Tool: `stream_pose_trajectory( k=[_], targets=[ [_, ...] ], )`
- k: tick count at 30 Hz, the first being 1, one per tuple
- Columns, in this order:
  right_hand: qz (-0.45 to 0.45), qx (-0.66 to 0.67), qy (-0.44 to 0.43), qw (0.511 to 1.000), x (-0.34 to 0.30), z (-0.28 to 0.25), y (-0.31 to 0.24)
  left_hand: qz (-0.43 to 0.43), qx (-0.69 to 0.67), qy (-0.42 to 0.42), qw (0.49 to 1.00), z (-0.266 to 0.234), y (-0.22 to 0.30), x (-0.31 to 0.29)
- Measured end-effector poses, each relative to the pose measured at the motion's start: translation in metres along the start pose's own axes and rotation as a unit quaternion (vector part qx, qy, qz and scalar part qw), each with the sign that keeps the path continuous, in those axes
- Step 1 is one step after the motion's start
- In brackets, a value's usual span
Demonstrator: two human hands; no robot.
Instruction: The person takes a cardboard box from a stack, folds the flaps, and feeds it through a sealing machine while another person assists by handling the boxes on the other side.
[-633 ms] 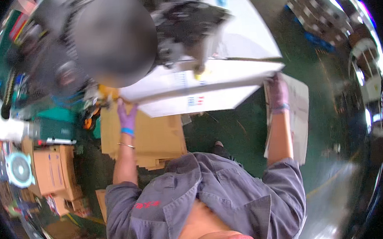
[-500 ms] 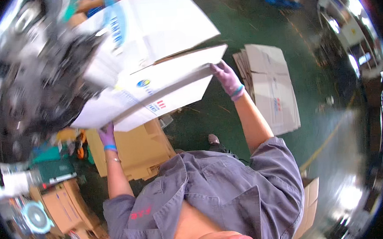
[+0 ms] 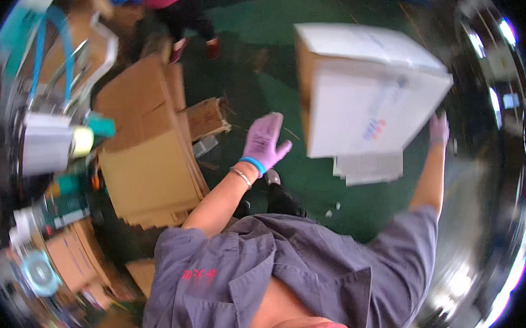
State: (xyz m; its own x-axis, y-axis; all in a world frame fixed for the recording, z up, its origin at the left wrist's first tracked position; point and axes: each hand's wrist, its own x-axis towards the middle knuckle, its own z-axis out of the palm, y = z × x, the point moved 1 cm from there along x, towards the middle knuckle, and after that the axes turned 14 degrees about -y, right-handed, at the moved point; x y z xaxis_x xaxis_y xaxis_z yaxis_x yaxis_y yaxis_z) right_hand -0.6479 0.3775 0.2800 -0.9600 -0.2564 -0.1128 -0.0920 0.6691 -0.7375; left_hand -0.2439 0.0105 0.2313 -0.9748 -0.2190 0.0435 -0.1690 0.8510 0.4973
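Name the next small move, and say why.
Perhaps bring the left hand to the white box: that hand is open, holds nothing and is apart from the box, while the right hand is at the box's right edge, its grip unclear.

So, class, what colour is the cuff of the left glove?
The cuff is bright blue, clearest in the head view.
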Motion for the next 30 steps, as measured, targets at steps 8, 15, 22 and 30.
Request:
stream_pose_trajectory(
  k=[8, 15, 22, 30],
  targets=[
    [-0.068, -0.136, -0.567, 0.810, -0.141, 0.229, 0.266, -0.535, -0.375, 0.036, 0.756, 0.115, -0.157, -0.197],
    [-0.285, -0.467, -0.695, 0.467, -0.222, 0.316, 0.135, -0.831, -0.398, 0.272, 0.278, 0.130, -0.236, -0.344],
    [-0.335, -0.421, -0.585, 0.607, -0.188, 0.296, -0.010, -0.765, -0.489, 0.339, 0.246, 0.202, -0.282, -0.350],
    [-0.227, -0.415, -0.656, 0.589, -0.317, 0.440, -0.143, -0.684, -0.504, 0.300, 0.434, 0.154, -0.250, -0.436]
  ],
)
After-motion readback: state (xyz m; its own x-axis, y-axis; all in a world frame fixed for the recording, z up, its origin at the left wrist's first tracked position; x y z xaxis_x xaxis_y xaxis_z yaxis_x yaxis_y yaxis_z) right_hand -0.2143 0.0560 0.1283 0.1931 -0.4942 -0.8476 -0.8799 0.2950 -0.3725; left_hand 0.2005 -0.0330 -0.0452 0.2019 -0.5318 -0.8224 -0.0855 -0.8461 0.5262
